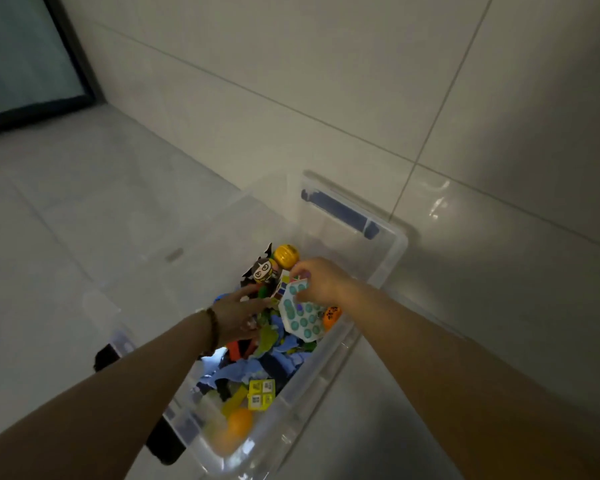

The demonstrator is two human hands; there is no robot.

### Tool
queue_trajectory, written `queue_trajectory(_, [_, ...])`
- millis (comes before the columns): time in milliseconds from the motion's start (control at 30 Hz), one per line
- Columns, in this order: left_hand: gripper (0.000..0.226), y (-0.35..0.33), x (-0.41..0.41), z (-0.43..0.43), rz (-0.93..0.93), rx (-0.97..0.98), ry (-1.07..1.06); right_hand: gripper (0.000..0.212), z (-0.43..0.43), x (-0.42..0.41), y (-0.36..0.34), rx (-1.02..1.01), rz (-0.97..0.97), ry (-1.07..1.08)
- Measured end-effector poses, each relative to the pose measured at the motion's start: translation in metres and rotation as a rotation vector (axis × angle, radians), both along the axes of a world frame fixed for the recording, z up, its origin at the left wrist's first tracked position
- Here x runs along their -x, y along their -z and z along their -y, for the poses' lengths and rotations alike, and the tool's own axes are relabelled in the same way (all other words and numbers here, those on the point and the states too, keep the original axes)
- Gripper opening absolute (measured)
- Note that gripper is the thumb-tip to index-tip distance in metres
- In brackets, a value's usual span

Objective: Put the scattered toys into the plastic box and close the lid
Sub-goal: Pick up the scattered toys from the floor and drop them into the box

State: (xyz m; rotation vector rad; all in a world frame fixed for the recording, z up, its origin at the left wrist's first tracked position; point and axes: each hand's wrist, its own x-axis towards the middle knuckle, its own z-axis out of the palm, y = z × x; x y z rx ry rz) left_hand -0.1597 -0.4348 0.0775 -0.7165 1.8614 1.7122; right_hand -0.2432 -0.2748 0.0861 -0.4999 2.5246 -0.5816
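A clear plastic box (329,362) stands on the tiled floor, filled with mixed toys. My right hand (321,280) reaches in and pinches the top of a white pop toy with teal bubbles (300,315), held above the pile. My left hand (238,315), fingers spread, rests on the toys beside a puzzle cube (280,287). A round figure with a painted face (264,270) and a yellow ball (285,255) lie at the far end. A yellow block (261,394) and an orange ball (239,424) lie at the near end.
The box's clear lid (347,216) with a dark blue latch leans upright at the far end against the tiled wall (326,81). A dark-framed glass door (25,64) is at the upper left. A dark object (163,441) lies beside the box's near left corner.
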Motion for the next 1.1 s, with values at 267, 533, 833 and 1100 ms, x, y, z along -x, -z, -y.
queue_trajectory(267, [0.031, -0.060, 0.006, -0.022, -0.374, 0.230, 0.300, 0.073, -0.071, -0.031, -0.067, 0.536, 0.021, 0.150])
queue_trajectory(533, [0.065, -0.105, -0.019, -0.143, -0.707, 0.201, 0.542, 0.077, -0.245, -0.167, -0.066, 0.716, 0.172, 0.616])
queue_trajectory(833, [0.044, 0.042, -0.102, -0.256, -0.336, 0.260, 1.022, 0.045, -0.334, -0.323, 0.075, 0.488, 0.249, 1.025])
queue_trajectory(1100, [0.050, 0.150, -0.195, -0.268, -0.352, 0.439, 1.281, 0.027, -0.338, -0.379, 0.127, 0.432, 0.148, 1.057])
